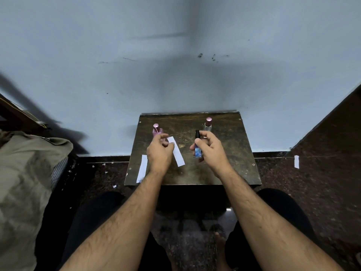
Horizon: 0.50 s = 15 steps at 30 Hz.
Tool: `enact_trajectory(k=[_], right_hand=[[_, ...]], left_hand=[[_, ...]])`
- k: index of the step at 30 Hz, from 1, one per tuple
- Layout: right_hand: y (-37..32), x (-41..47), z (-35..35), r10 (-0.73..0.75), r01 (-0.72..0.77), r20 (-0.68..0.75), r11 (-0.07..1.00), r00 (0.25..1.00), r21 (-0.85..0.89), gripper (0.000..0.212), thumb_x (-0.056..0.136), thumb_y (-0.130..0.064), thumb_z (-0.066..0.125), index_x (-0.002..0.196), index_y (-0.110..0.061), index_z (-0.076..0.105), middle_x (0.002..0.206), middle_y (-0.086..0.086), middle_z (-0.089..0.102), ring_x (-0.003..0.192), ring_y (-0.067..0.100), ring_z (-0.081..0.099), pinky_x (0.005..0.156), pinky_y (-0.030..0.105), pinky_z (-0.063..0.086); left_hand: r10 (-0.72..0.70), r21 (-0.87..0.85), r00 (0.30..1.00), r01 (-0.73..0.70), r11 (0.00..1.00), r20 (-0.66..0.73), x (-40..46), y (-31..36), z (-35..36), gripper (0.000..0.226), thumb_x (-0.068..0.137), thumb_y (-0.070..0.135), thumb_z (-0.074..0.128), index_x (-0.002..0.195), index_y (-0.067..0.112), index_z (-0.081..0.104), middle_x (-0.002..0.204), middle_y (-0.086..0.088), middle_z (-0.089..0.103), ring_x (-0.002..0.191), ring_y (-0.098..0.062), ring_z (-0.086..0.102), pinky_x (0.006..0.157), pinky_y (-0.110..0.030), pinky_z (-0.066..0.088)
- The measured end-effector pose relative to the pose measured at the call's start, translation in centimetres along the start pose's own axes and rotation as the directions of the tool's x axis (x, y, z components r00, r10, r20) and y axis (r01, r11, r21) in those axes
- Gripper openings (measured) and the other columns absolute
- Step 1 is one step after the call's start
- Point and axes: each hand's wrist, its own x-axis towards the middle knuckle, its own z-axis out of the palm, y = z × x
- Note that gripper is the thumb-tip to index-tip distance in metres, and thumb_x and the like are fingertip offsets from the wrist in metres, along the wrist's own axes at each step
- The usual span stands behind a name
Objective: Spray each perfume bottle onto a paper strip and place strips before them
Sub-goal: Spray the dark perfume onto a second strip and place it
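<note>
My left hand pinches the upper end of a white paper strip and holds it slanted above the small dark table. My right hand grips a slim blue bottle with a black cap, upright, just right of the strip. A pink perfume bottle stands at the back left, partly behind my left fingers. A clear bottle with a pink cap stands at the back right. Another white strip lies flat near the table's left edge.
The table stands against a pale blue wall. A loose white strip lies on the dark floor to the right. An olive cloth bundle fills the left side. Small paper scraps dot the floor at the left. My knees sit below the table's front edge.
</note>
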Motion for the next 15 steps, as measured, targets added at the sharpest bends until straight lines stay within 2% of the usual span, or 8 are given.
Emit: enact_trajectory(k=[1,3,5,6,8,10,13,15], right_hand=[[-0.9,-0.4,0.2,0.019,-0.021,0.028,0.997,0.999,0.076,0.015,0.098,-0.011,0.051,0.11,-0.02,0.055,0.079,0.01,0.069,0.063,0.016,0.065,0.051,0.025,0.047],[-2.4,-1.0,0.4,0.05,-0.064,0.087,0.985,0.995,0.163,0.019,0.1,-0.01,0.047,0.117,-0.018,0.052,0.079,0.011,0.068,0.059,0.018,0.064,0.049,0.026,0.046],[-4.1,-1.9,0.6,0.051,-0.08,0.136,0.973,0.989,0.217,0.021,0.101,-0.011,0.044,0.119,-0.018,0.052,0.079,0.01,0.069,0.059,0.02,0.064,0.05,0.028,0.046],[-5.0,-2.4,0.7,0.05,-0.089,0.157,0.964,0.986,0.249,0.021,0.102,-0.011,0.043,0.12,-0.018,0.052,0.08,0.011,0.069,0.06,0.021,0.064,0.05,0.028,0.045],[-6.8,-3.4,0.8,0.047,-0.109,0.193,0.941,0.98,0.322,0.025,0.102,-0.01,0.038,0.122,-0.018,0.052,0.081,0.014,0.068,0.059,0.023,0.061,0.049,0.029,0.046],[-8.6,-4.4,0.7,0.026,-0.111,0.214,0.91,0.977,0.399,0.031,0.102,-0.008,0.034,0.125,-0.018,0.052,0.081,0.016,0.066,0.057,0.024,0.057,0.047,0.029,0.044],[-11.1,-5.8,0.2,-0.02,-0.089,0.224,0.881,0.974,0.464,0.037,0.101,-0.007,0.03,0.129,-0.02,0.052,0.078,0.015,0.062,0.053,0.02,0.049,0.047,0.027,0.039],[-12.8,-6.6,-0.2,-0.044,-0.065,0.216,0.88,0.975,0.47,0.038,0.101,-0.008,0.031,0.13,-0.022,0.053,0.076,0.011,0.059,0.051,0.017,0.047,0.045,0.025,0.038]], left_hand=[[-0.01,-0.023,1.0,0.01,1.0,-0.021,0.0,0.4,-0.6,0.032,0.082,0.014,0.068,0.113,0.021,0.065,0.082,0.008,0.066,0.082,-0.009,0.061,0.069,-0.013,0.038],[-0.013,-0.052,0.999,0.01,0.999,-0.042,0.1,1.0,-1.7,0.041,0.081,0.02,0.072,0.12,0.021,0.062,0.092,0.006,0.072,0.096,-0.012,0.064,0.083,-0.024,0.046],[-0.011,-0.114,0.999,0.006,0.994,-0.046,0.0,2.0,-2.9,0.033,0.08,0.023,0.073,0.112,0.022,0.067,0.087,0.007,0.073,0.093,-0.014,0.068,0.092,-0.034,0.052],[-0.011,-0.143,0.999,0.003,0.99,-0.052,-0.2,2.7,-3.5,0.023,0.08,0.024,0.072,0.103,0.024,0.07,0.082,0.009,0.072,0.087,-0.014,0.07,0.089,-0.035,0.054],[-0.002,-0.189,0.997,-0.012,0.982,-0.077,-0.7,4.3,-4.8,0.008,0.083,0.025,0.071,0.09,0.023,0.072,0.077,0.012,0.07,0.074,-0.01,0.069,0.075,-0.029,0.057],[0.002,-0.233,0.996,-0.023,0.972,-0.089,-1.5,6.1,-6.3,0.009,0.086,0.026,0.069,0.09,0.019,0.073,0.074,0.014,0.068,0.066,-0.007,0.067,0.062,-0.021,0.051],[-0.012,-0.306,0.995,-0.019,0.952,-0.099,-2.3,8.3,-8.2,0.005,0.086,0.023,0.068,0.087,0.019,0.071,0.075,0.01,0.07,0.073,-0.013,0.068,0.063,-0.021,0.048],[-0.018,-0.365,0.995,-0.017,0.931,-0.093,-3.0,9.8,-9.5,0.007,0.086,0.023,0.069,0.088,0.017,0.072,0.077,0.005,0.072,0.068,-0.013,0.067,0.062,-0.022,0.049]])
